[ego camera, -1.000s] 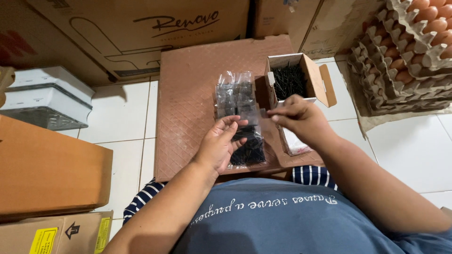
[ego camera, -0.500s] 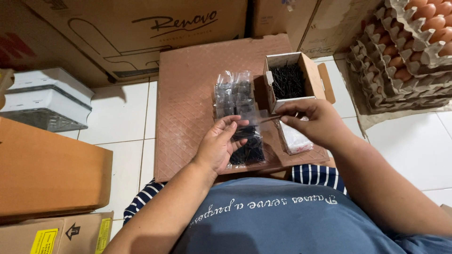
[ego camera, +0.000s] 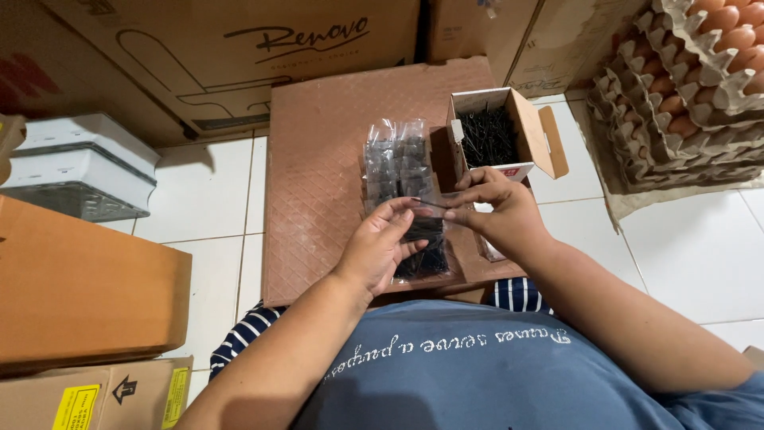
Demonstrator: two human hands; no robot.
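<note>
The left hand (ego camera: 382,247) holds a small clear plastic bag (ego camera: 422,239) up by its mouth, fingers curled under it and thumb on top; dark pins already fill the bag's lower part. The right hand (ego camera: 493,211) meets it from the other side, fingertips pinched on what looks like a thin black hairpin (ego camera: 434,205) at the bag's opening. Both hands hover just above a brown textured board (ego camera: 318,175) that serves as the bench, laid on the tiled floor (ego camera: 207,183).

To do this well, I judge the left thumb should keep the mouth spread while the pin goes in lengthwise, so it does not snag the film.

Just beyond the hands lies a row of filled bags (ego camera: 394,163), and beside it an open carton of loose black pins (ego camera: 493,135). Egg trays (ego camera: 684,87) are stacked at the right, cardboard boxes (ego camera: 239,56) behind and at the left.

The bag's opening is hidden by the fingers, and the pin is too thin to make out for certain; the egg trays run off the frame
</note>
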